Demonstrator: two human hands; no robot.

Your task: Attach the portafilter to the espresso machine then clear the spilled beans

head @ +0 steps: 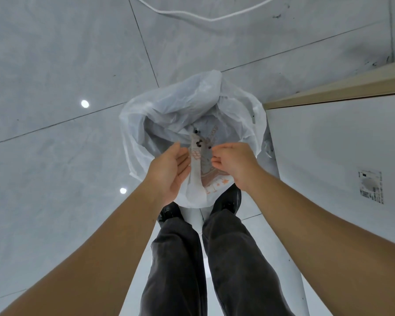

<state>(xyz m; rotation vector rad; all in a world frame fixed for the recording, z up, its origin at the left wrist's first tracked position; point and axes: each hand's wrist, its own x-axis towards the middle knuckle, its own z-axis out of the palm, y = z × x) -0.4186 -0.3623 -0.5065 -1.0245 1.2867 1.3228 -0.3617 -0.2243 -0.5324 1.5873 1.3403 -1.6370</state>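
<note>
Seen from above, a person in dark grey trousers and black shoes stood on a pale tiled floor, both bare forearms reaching forward over a bin lined with a translucent white plastic bag. The left hand was held flat and wide, palm turned inward and up, gripping nothing, its fingertips just beside a crumpled white wrapper with orange printing lying inside the liner. The right hand, opposite it across the wrapper, had its fingers loosely curled with thumb and forefinger close together; whether anything was pinched between them could not be told. Several dark coffee beans sat or fell between the two hands, on and just beyond the wrapper, inside the bag's mouth. To the right stood a white cabinet with a light wooden top edge, a small printed label stuck on its side. Farther off, a white cable curved across the floor tiles, and dark specks lay scattered near the cabinet's far corner.
</note>
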